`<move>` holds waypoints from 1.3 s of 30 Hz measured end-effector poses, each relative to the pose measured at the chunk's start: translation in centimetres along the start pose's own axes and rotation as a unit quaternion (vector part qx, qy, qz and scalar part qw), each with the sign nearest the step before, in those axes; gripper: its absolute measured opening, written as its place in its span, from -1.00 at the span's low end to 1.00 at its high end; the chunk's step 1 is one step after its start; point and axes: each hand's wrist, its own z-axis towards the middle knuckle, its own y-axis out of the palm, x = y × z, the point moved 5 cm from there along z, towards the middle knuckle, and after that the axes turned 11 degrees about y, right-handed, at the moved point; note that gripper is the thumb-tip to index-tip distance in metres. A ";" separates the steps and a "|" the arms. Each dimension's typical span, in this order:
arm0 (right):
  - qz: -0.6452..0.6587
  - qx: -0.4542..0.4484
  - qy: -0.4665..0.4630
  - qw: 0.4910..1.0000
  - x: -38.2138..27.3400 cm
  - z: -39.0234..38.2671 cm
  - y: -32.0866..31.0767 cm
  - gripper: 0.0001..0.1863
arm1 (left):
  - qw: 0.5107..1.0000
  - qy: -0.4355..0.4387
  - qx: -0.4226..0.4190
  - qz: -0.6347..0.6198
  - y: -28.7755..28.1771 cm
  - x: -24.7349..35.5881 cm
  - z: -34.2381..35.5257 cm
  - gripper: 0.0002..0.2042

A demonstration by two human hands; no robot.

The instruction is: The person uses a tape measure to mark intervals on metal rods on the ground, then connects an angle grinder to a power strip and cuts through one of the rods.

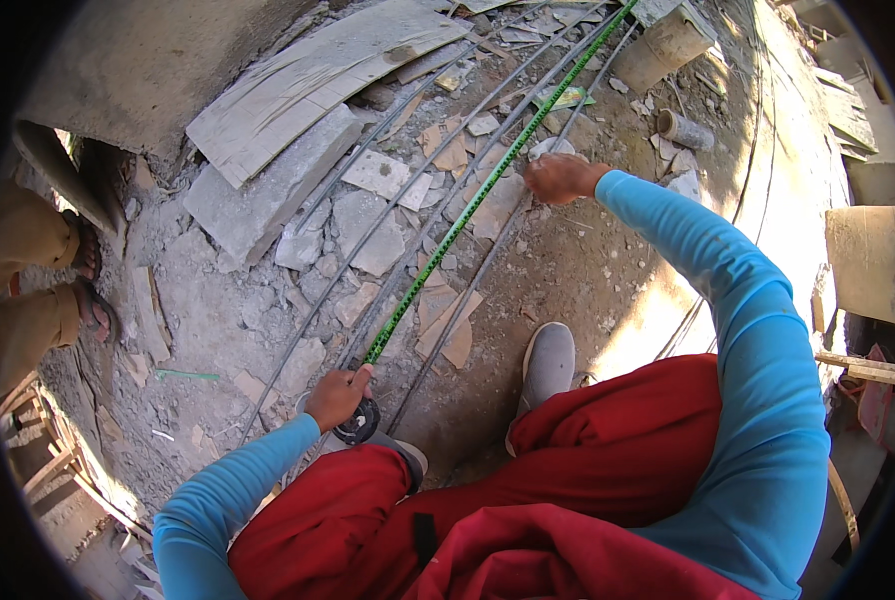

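My left hand [338,397] is closed around a dark tape measure [360,422] low in the head view, near my knee. Its bright green blade [458,228] runs out taut, up and to the right, to the top edge; its far end is out of sight. Several long steel rods [340,270] lie beneath and beside the blade, roughly parallel to it. Over the rightmost rod, my right hand [564,179] is closed, fingers curled down; what it grips, if anything, is hidden.
Broken tile and concrete rubble [373,225] covers the ground. Left of the rods lie a concrete slab [268,205] and a splintered board [318,85]. A bucket-like container [665,48] and a short pipe [686,130] lie far right. Another person's sandalled feet [93,310] stand at left.
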 end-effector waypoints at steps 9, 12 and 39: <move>-0.057 -0.043 0.027 0.997 1.7 0.1 -0.2 -0.67 | 0.999 0.041 0.023 -0.006 0.4 -1.0 0.5 -0.39; -0.067 -0.050 0.025 0.996 2.3 0.3 0.0 -0.68 | 0.999 0.034 0.023 -0.001 0.2 -0.9 0.4 -0.40; -0.032 -0.017 0.005 0.999 3.9 0.5 4.8 -0.66 | 0.999 0.032 0.027 -0.005 1.0 -2.2 0.0 -0.37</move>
